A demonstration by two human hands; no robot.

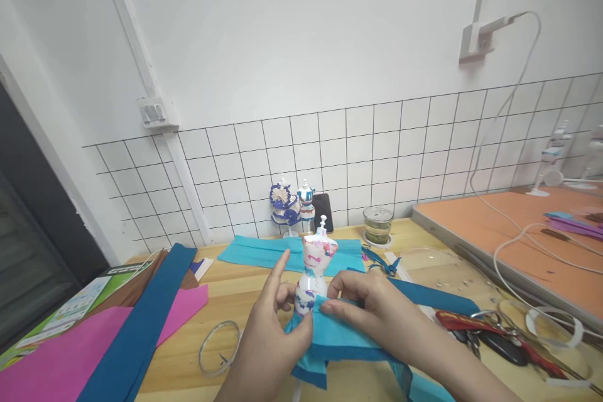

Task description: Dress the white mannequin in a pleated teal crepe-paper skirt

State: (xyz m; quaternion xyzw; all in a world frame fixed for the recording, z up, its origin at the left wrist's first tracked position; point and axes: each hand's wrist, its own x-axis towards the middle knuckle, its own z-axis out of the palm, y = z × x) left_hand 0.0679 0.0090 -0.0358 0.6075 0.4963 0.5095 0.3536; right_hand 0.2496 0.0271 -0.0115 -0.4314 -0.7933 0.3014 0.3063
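A small white dress form [316,252] with pink and blue marks stands upright in front of me, its neck topped by a knob. Around its hips lies a light-blue crepe paper strip [342,336] with a darker blue edge. My left hand [266,339] closes about the lower form, thumb on the paper and fingers partly hidden behind; its index finger points up. Between thumb and fingers, my right hand [377,308] pinches the strip's upper edge at the form's right side. The form's base is mostly hidden beneath the paper.
Pink paper [70,352] and a dark-blue strip [141,326] lie left, near a tape roll [219,348]. Behind are another light-blue sheet [264,254], two decorated forms [283,204], a phone [324,210] and a glass cup [377,226]. Keys [504,347] lie right.
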